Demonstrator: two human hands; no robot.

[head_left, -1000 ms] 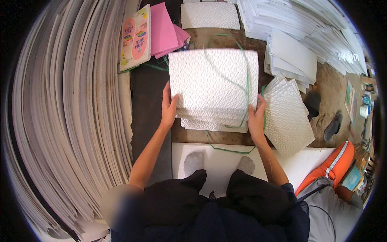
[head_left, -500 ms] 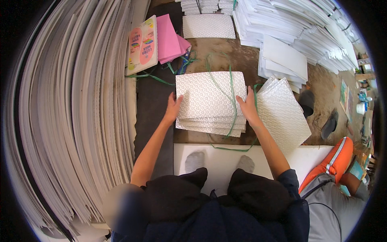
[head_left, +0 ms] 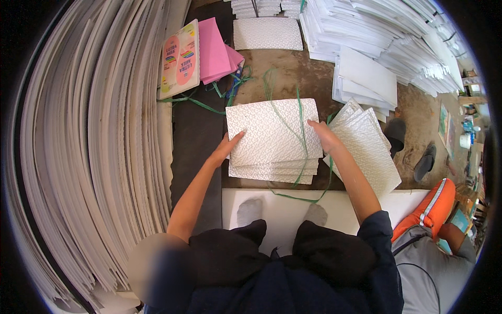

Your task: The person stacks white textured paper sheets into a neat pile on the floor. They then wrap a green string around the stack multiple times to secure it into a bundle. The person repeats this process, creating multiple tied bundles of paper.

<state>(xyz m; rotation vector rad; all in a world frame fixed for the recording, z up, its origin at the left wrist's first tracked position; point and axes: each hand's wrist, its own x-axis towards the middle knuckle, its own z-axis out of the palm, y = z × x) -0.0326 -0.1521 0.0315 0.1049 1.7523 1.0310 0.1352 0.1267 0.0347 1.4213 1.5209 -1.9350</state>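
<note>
A stack of white embossed sheets [head_left: 266,125] lies in front of me, its lower sheets jutting out unevenly at the near edge. My left hand [head_left: 228,146] is closed on the stack's left edge, thumb on top and the other fingers mostly hidden. On the opposite edge, my right hand [head_left: 324,136] grips the same way, its thumb over the top sheet. Loose green twine [head_left: 302,125] runs across the sheets and loops toward my feet. More embossed sheets [head_left: 366,152] lie fanned beside my right forearm.
Tall stacked sheets [head_left: 99,146] line the left side. A printed bundle [head_left: 180,60] and pink sheets [head_left: 214,52] lie ahead on the left. White stacks [head_left: 355,31] stand at the back right, with dark slippers [head_left: 426,162] nearer. Another person in grey [head_left: 434,267] sits beside an orange bag [head_left: 423,209].
Both hands have come slightly nearer to me with the top sheets. The left thumb reaches farther over the stack, and the right hand's fingers are less visible.
</note>
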